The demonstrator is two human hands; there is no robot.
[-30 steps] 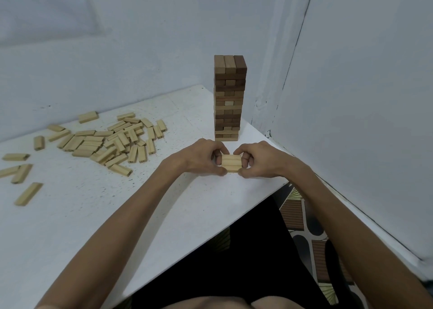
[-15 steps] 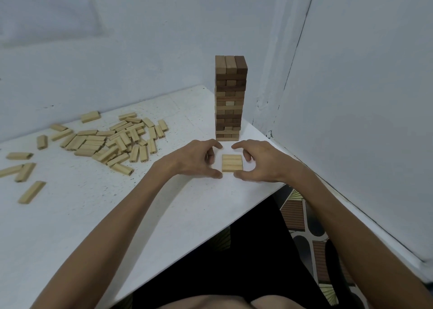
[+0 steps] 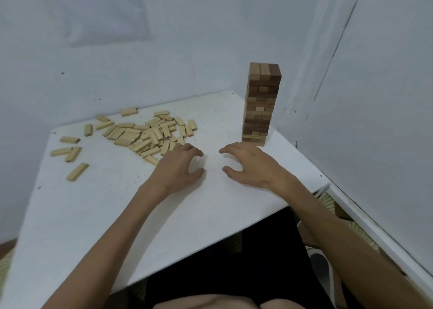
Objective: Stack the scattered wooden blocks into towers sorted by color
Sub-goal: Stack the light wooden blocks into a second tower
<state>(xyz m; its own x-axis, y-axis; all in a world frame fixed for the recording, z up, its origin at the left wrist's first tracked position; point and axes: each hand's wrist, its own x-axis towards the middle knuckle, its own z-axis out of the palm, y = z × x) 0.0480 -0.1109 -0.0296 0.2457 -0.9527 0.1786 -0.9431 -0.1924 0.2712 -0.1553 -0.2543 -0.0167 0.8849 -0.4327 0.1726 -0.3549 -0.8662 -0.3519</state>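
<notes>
A tall tower [image 3: 261, 104] of brown and dark-brown blocks stands at the back right of the white table [image 3: 93, 215]. Several light wooden blocks [image 3: 145, 135] lie scattered in a heap at the back left. My left hand [image 3: 179, 168] hovers just right of the heap with loosely curved fingers and holds nothing. My right hand [image 3: 248, 163] is in front of the tower's base, fingers also loosely curved, with nothing visible in it. Bare table shows between the two hands. The small flat layer of light blocks seen earlier is out of sight, and my right hand covers that spot.
Walls close the table in at the back and on the right, close to the tower. A few stray light blocks [image 3: 70, 154] lie at the far left. The table's front edge runs diagonally above my lap.
Both hands have let go of the small layer of light blocks and shifted left, toward the scattered heap. The view has also swung left and down.
</notes>
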